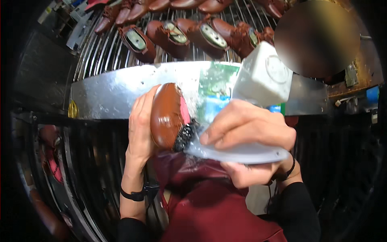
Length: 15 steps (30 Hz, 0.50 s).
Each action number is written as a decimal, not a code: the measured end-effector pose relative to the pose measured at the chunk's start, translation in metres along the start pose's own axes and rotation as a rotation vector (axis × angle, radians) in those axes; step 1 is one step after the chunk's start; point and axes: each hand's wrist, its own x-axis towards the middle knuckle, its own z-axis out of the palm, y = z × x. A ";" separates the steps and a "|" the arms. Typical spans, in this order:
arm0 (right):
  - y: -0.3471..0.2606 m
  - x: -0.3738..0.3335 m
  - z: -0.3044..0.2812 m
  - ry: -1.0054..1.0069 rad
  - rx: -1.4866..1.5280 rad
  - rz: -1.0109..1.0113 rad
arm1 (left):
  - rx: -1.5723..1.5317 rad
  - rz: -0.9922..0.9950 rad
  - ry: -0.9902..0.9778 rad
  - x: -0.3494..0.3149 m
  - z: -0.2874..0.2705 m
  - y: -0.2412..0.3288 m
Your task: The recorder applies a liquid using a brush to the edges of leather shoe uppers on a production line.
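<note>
At 12 o'clock, a barred rack point(100, 52) carries rows of brown shoes point(163, 38), several turned so that pale insides show. Just below it, a metal worktop point(117, 90) runs from 10 to 2 o'clock, and a dark red apron point(209, 209) fills 6 o'clock. A white jug point(266, 76) stands tilted in view at 2 o'clock, just beyond the right hand. The shoe point(163, 121) is at 9 o'clock, its pink part facing 3 o'clock; the left hand point(141, 117) grips its outer side. The right hand point(254, 127) is closed around a pale brush point(242, 153) at 4 o'clock, whose black bristles point(184, 137) meet the shoe's lower right edge.
</note>
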 end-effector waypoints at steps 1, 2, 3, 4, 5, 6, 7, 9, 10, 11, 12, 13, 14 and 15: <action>0.010 0.008 -0.003 -0.021 0.007 -0.043 | -0.279 -0.204 -0.069 0.002 -0.003 0.002; 0.024 0.012 -0.006 -0.005 -0.007 -0.074 | 0.040 -0.040 -0.128 0.010 -0.011 -0.001; 0.037 0.012 -0.008 0.009 -0.028 -0.099 | 0.036 -0.017 -0.122 0.017 -0.016 -0.008; 0.054 0.009 -0.010 0.007 -0.058 -0.057 | -0.103 -0.077 -0.166 0.021 -0.018 -0.017; 0.073 0.001 -0.013 0.004 -0.090 -0.011 | -0.244 -0.137 -0.216 0.025 -0.019 -0.027; 0.095 -0.019 -0.011 0.073 -0.108 0.127 | -0.280 -0.052 -0.157 0.029 -0.019 -0.036; 0.105 -0.039 -0.008 0.149 -0.128 0.273 | -0.319 -0.031 -0.109 0.032 -0.015 -0.045; 0.096 -0.063 -0.001 0.303 -0.091 0.384 | -0.703 -0.238 0.009 0.023 0.008 -0.088; 0.091 -0.076 0.000 0.446 -0.031 0.494 | -0.933 -0.416 0.097 0.018 0.010 -0.097; 0.079 -0.088 0.000 0.468 -0.064 0.533 | -0.952 -0.425 0.141 0.019 0.013 -0.094; 0.064 -0.097 0.001 0.654 -0.028 0.589 | -0.891 -0.350 0.177 0.014 0.012 -0.084; 0.053 -0.105 0.001 0.840 0.008 0.636 | -0.829 -0.274 0.216 0.005 0.009 -0.075; 0.051 -0.116 -0.001 0.905 -0.117 0.583 | -0.844 -0.245 0.206 -0.004 0.006 -0.071; 0.053 -0.125 -0.005 0.924 -0.136 0.597 | -0.854 -0.212 0.208 -0.016 0.005 -0.070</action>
